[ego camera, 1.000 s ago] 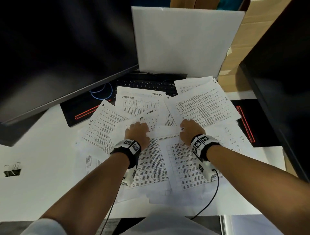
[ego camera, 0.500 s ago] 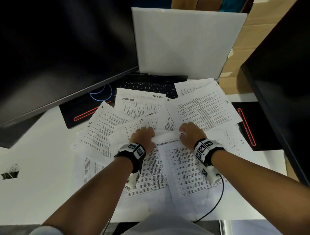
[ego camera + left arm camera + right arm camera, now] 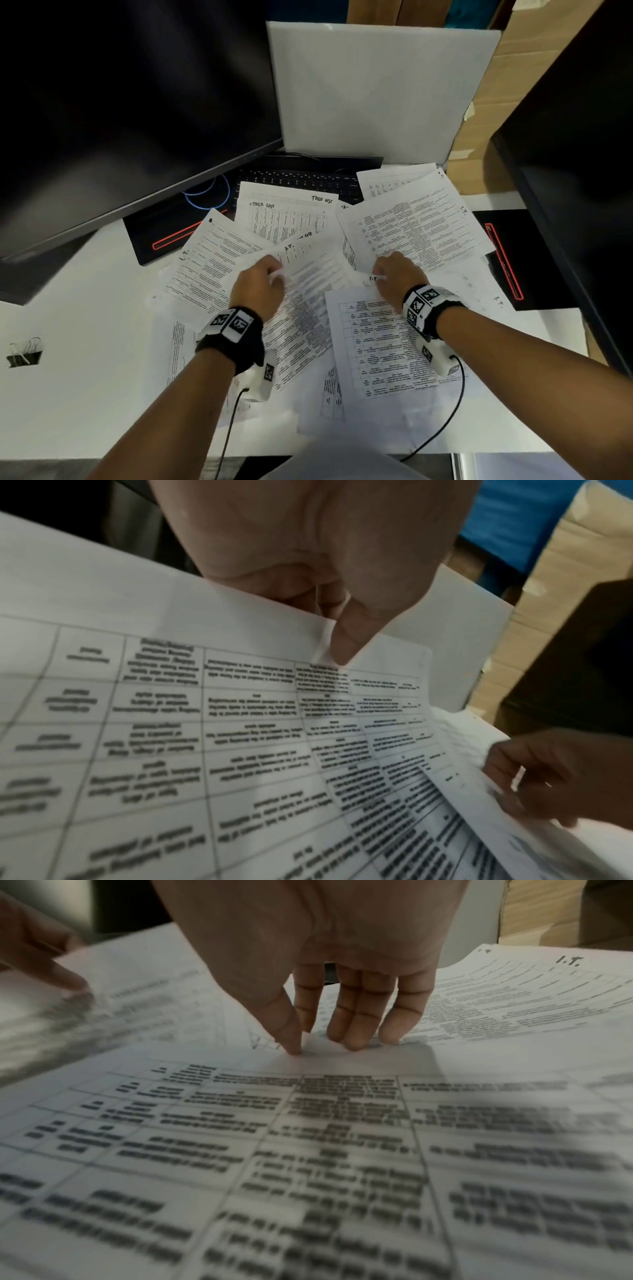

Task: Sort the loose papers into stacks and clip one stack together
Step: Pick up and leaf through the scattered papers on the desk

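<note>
1. Loose papers (image 3: 404, 233) are lying overlapped on the counter (image 3: 85, 308) before me.
2. A keyboard (image 3: 301, 181) is lying behind them, partly covered.
3. A binder clip (image 3: 24, 353) is sitting far left.

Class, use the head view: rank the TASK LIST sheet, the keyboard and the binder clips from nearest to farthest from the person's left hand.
From the left hand:
1. TASK LIST sheet, just beyond the fingers.
2. Keyboard, farther back, partly under papers.
3. Binder clips, far left on the desk.

Head view high above the papers (image 3: 383, 346), wrist views close, sharing them
</note>
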A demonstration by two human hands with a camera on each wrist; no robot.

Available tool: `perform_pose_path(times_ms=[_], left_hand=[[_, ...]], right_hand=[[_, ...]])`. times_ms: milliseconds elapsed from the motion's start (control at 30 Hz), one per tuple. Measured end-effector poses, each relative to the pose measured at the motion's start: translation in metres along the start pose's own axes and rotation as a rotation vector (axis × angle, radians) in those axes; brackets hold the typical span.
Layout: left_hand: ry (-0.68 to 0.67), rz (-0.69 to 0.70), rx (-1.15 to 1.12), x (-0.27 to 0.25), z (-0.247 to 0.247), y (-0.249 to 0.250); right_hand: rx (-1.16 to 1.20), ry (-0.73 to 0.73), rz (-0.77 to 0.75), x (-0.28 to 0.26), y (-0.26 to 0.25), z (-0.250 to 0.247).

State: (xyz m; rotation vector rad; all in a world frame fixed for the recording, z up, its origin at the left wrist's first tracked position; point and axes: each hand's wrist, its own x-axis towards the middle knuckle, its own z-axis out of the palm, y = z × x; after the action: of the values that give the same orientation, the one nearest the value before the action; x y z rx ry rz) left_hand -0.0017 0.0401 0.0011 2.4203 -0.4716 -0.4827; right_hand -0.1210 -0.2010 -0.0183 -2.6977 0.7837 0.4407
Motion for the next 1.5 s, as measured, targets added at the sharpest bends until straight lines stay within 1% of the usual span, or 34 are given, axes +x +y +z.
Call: perform_pose_path(times_ms=[67, 133, 200, 267, 367, 433, 500, 567, 600, 633, 700, 733, 800, 867, 933, 1033, 1167, 1267, 1333, 1433, 1500], left_hand=[[0.050, -0.062, -0.047, -0.001, -0.010, -0.009], [0.060, -0.121, -0.082, -0.002, -0.017, -0.015], [0.060, -0.188, -0.125, -0.003, -0.022, -0.021], [0.062, -0.230, -0.147, -0.006, -0.024, -0.027], [0.045, -0.240, -0.138, -0.010, -0.022, -0.031], [0.016, -0.247, -0.148, -0.012, -0.019, -0.031], [-0.008, -0.263, -0.170, -0.013, -0.015, -0.030], [-0.029, -0.264, -0.190, -0.014, -0.012, -0.029], [-0.037, -0.259, -0.195, -0.014, -0.011, -0.028], [-0.041, -0.253, -0.189, -0.014, -0.009, -0.028], [-0.041, -0.255, -0.176, -0.014, -0.008, -0.029], [-0.046, -0.266, -0.182, -0.014, -0.008, -0.029], [-0.054, -0.276, -0.192, -0.015, -0.008, -0.027], [-0.066, -0.265, -0.186, -0.017, -0.007, -0.021], [-0.085, -0.261, -0.222, -0.020, -0.008, -0.010], [-0.013, -0.194, -0.369, -0.021, -0.011, 0.003], [0.135, -0.056, -0.521, -0.014, -0.021, 0.005], [0.197, 0.093, -0.572, -0.011, -0.034, 0.018], [0.217, 0.171, -0.601, -0.006, -0.043, 0.030], [0.238, 0.224, -0.670, 0.002, -0.053, 0.040], [0.287, 0.240, -0.694, 0.006, -0.059, 0.046]], right_hand=[[-0.031, 0.020, -0.002, 0.001, 0.001, -0.002], [-0.060, 0.036, -0.007, 0.001, 0.002, -0.005], [-0.030, 0.072, -0.013, 0.001, 0.002, -0.009], [0.090, 0.134, 0.009, 0.000, 0.003, -0.015], [0.359, 0.234, 0.075, 0.001, 0.009, -0.026], [0.451, 0.233, 0.087, 0.001, 0.012, -0.034], [0.438, 0.146, 0.066, 0.002, 0.014, -0.041], [0.319, 0.077, 0.047, 0.004, 0.017, -0.046], [0.257, 0.084, 0.045, 0.006, 0.017, -0.049], [0.231, 0.126, 0.038, 0.008, 0.018, -0.052], [0.227, 0.206, 0.016, 0.011, 0.016, -0.060], [0.202, 0.219, -0.005, 0.012, 0.014, -0.064], [0.148, 0.198, -0.029, 0.013, 0.009, -0.071], [0.181, 0.209, -0.025, 0.014, 0.001, -0.079], [0.239, 0.218, -0.056, 0.014, -0.008, -0.087], [0.358, 0.209, -0.129, 0.017, -0.023, -0.101], [0.444, 0.284, -0.207, 0.017, -0.039, -0.126], [0.485, 0.280, -0.352, 0.011, -0.053, -0.142], [0.538, 0.249, -0.420, 0.006, -0.064, -0.152], [0.557, 0.235, -0.511, -0.001, -0.078, -0.165], [0.597, 0.235, -0.534, -0.005, -0.085, -0.172]])
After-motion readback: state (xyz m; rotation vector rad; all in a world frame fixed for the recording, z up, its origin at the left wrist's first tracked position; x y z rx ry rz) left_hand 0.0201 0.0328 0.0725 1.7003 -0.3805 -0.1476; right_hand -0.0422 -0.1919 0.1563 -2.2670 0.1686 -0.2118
